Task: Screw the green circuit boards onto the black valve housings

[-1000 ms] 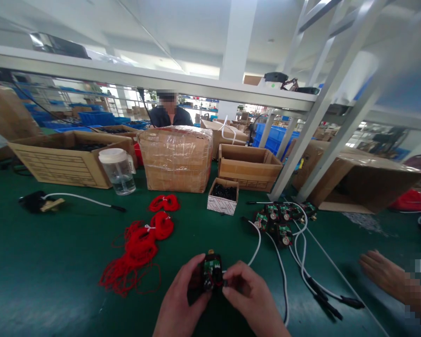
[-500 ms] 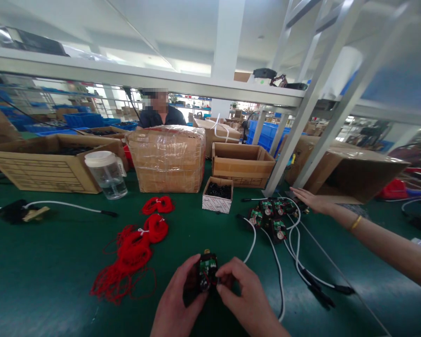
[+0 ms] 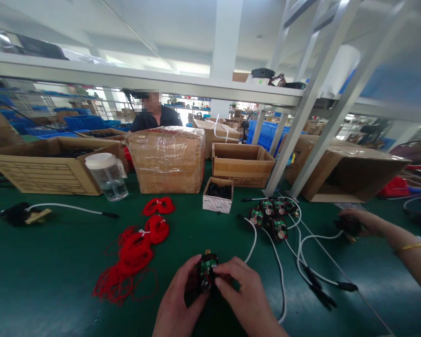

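Note:
A small black housing with a green circuit board [image 3: 208, 267] inside and a brass-coloured tip at its top is upright in my left hand [image 3: 180, 295], whose thumb and fingers grip its left side. My right hand [image 3: 241, 291] is pinched at the housing's right edge, where a bit of red wire shows. What sits between those fingertips is too small to make out. A white cable [image 3: 251, 243] with a black end runs toward my right hand. Several similar units with circuit boards [image 3: 267, 207] lie beyond it to the right.
Red cord bundles [image 3: 135, 248] lie left of my hands. A small box of black parts [image 3: 217, 202], a water jug [image 3: 107, 177] and large cartons [image 3: 166, 161] stand behind. A co-worker's hand [image 3: 366, 222] holds a black unit at right. Metal shelf posts [image 3: 301, 121] rise nearby.
The co-worker's hand has moved right and nearer, carrying a black unit with its white cable away from the pile. My right fingertips have shifted slightly up along the housing's edge.

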Demonstrator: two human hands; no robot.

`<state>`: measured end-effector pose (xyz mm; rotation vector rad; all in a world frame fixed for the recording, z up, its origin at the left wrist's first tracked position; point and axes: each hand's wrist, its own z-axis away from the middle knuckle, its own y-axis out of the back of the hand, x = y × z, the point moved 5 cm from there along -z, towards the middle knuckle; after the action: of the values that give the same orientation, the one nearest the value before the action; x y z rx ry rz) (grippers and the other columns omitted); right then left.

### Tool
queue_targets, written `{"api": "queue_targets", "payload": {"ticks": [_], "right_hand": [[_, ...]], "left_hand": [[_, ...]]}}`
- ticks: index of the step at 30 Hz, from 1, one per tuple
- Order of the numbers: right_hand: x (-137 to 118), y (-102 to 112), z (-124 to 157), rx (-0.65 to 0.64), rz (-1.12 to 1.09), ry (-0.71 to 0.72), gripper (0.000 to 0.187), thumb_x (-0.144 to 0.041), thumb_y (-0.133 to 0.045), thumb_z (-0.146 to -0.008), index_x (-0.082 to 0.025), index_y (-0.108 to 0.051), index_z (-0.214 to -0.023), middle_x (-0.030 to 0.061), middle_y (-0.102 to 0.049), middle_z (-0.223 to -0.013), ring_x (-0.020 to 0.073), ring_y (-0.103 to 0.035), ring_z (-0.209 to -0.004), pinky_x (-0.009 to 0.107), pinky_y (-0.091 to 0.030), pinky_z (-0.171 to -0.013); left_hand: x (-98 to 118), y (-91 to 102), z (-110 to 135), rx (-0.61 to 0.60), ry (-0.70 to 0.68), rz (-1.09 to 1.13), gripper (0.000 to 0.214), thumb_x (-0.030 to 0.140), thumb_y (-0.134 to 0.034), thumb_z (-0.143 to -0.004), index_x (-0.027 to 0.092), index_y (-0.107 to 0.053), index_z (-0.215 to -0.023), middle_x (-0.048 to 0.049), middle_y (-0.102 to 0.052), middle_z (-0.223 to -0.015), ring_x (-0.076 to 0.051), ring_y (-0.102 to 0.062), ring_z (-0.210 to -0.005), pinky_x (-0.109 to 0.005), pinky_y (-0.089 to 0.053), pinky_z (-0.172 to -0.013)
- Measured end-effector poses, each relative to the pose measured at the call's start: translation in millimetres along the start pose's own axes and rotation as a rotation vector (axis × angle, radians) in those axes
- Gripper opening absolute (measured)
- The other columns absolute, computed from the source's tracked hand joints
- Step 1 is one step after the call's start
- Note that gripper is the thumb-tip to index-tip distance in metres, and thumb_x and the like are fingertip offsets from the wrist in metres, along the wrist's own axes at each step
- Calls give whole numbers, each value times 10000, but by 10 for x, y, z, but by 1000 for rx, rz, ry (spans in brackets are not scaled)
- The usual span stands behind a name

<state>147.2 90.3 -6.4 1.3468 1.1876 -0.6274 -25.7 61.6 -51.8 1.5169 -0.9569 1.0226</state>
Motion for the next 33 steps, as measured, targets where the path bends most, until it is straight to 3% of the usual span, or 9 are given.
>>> {"api": "queue_targets", "payload": {"ticks": [4,8,16,21,25,27,30,33], "right_hand": [[51,-41,-23,-4,-57,-118,139,-121,-622,-792,-208,-686,-879,-4,-662,-810,174,-633,-759,267,-478,-704],[37,-55,-45,-9,-51,-149,64,-152,-620,-776,-205,-638,-746,-13,-627,-759,171,-602,-729,261,-444,-664],[56,-66,-191,-98,-176,-284,160,-89,-614,-681,-205,-583,-788,-61,-554,-658,136,-525,-638,231,-373,-590],[-19,-37,-226,-170,-113,-261,144,-60,-619,-688,-190,-615,-751,-47,-581,-675,133,-544,-646,226,-382,-597],[-234,38,-319,-185,187,-79,255,6,-592,-673,-200,-724,-745,-11,-650,-779,152,-608,-748,241,-410,-672],[-314,47,-393,-265,293,-25,259,15,-616,-660,-211,-732,-707,-16,-641,-771,149,-602,-735,238,-405,-666],[-294,44,-470,-376,239,-107,275,19,-652,-640,-217,-701,-773,-59,-605,-691,122,-573,-621,207,-378,-569],[-180,31,-456,-327,120,-199,371,27,-649,-621,-227,-640,-892,-98,-582,-645,109,-560,-581,182,-347,-520]], "left_hand": [[13,-2,2,4,42,41,544,222,-678,-751,274,-612,-1288,-46,-746,-1210,-240,-741,-1038,-382,-605,-940],[-2,-10,-2,-22,91,70,556,188,-673,-735,283,-613,-1279,-35,-749,-1213,-223,-737,-1040,-359,-587,-961],[46,-9,-51,-52,141,96,570,170,-682,-672,279,-641,-1230,-24,-776,-1145,-244,-745,-1009,-376,-581,-949],[50,16,-74,-34,114,66,580,162,-677,-653,286,-652,-1219,-20,-777,-1143,-250,-743,-1013,-390,-571,-968],[42,10,-81,-90,118,31,587,177,-677,-660,284,-629,-1235,-17,-778,-1146,-248,-741,-1033,-378,-568,-975],[25,9,-76,-85,114,25,583,198,-676,-671,287,-618,-1244,-13,-779,-1144,-247,-745,-1024,-372,-574,-968],[-12,17,-71,-38,108,24,558,240,-663,-702,292,-601,-1254,-3,-776,-1150,-239,-752,-1007,-371,-575,-974],[-32,17,-84,-53,112,11,540,275,-663,-718,303,-589,-1252,8,-780,-1139,-241,-754,-1018,-363,-587,-964]]}}
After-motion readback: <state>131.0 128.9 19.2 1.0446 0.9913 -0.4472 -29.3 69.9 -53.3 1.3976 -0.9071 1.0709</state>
